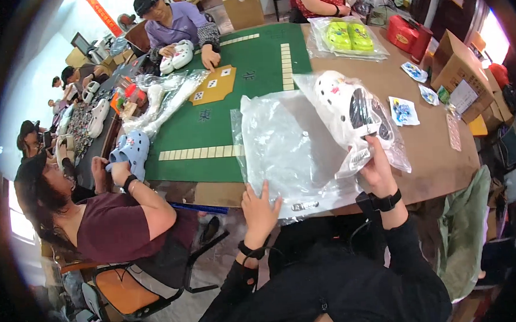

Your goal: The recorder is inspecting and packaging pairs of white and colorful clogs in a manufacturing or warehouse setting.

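My right hand grips the lower end of a clear plastic bag with white clogs inside. The clogs have dark holes and small coloured charms, and they tilt up above the right part of the table. Flat on the table's near side lies a stack of clear plastic bags. Over its near left edge my left hand is spread, fingers apart, touching the plastic and holding nothing. A small dark printed label shows near the stack's front edge.
Bagged yellow-green clogs lie at the far right, near a red case and an open cardboard box. Small packets rest on the brown tabletop. At left, a co-worker handles light-blue clogs; another, farther back, handles white clogs.
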`<state>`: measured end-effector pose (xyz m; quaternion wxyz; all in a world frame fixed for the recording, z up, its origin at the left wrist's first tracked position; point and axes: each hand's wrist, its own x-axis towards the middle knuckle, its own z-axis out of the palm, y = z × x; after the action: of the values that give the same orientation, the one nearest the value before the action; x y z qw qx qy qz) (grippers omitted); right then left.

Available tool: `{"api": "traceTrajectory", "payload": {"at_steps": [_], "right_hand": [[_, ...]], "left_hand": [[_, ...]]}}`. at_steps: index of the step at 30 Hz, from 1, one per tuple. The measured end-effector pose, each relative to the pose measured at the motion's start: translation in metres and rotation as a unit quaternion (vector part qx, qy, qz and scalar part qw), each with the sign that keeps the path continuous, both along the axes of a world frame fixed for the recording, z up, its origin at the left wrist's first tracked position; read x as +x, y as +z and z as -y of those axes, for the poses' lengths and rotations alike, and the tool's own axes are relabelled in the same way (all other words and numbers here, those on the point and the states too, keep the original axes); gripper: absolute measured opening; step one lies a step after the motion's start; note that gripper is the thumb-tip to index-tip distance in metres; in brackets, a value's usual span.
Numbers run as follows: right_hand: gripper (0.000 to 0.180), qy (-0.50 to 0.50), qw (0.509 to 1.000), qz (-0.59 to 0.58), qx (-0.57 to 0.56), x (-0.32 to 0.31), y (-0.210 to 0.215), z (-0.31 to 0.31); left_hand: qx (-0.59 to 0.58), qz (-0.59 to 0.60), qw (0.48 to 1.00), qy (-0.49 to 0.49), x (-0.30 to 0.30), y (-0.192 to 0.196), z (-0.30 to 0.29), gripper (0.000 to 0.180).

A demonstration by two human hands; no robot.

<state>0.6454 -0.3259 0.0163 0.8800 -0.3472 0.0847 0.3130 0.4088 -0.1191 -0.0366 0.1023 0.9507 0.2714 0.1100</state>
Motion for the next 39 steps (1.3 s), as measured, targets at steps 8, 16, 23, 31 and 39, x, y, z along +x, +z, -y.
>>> {"api": "traceTrajectory", "payload": {"at_steps": [8,16,23,31,39], "right_hand": [[0.031,-0.079,0.995,0.049,-0.038,0.008,-0.016,-0.013],[0.034,-0.140,0.988,0.054,-0.045,0.045,-0.014,-0.008],[0.029,-0.110,0.989,0.091,-0.024,0.076,-0.035,0.007],[0.032,-0.116,0.989,0.077,-0.052,0.105,-0.079,0.022],[0.037,0.008,0.988,0.034,-0.153,0.088,-0.043,0.039]], "left_hand": [[-0.058,0.054,0.997,0.007,-0.002,-0.006,-0.011,0.060],[-0.121,0.179,0.976,0.022,0.015,-0.005,-0.011,0.064],[-0.148,0.197,0.969,0.011,0.016,-0.012,-0.010,0.064],[-0.130,0.205,0.970,0.001,0.016,-0.015,-0.008,0.065],[-0.121,0.186,0.975,0.000,0.020,-0.011,-0.009,0.062]]}}
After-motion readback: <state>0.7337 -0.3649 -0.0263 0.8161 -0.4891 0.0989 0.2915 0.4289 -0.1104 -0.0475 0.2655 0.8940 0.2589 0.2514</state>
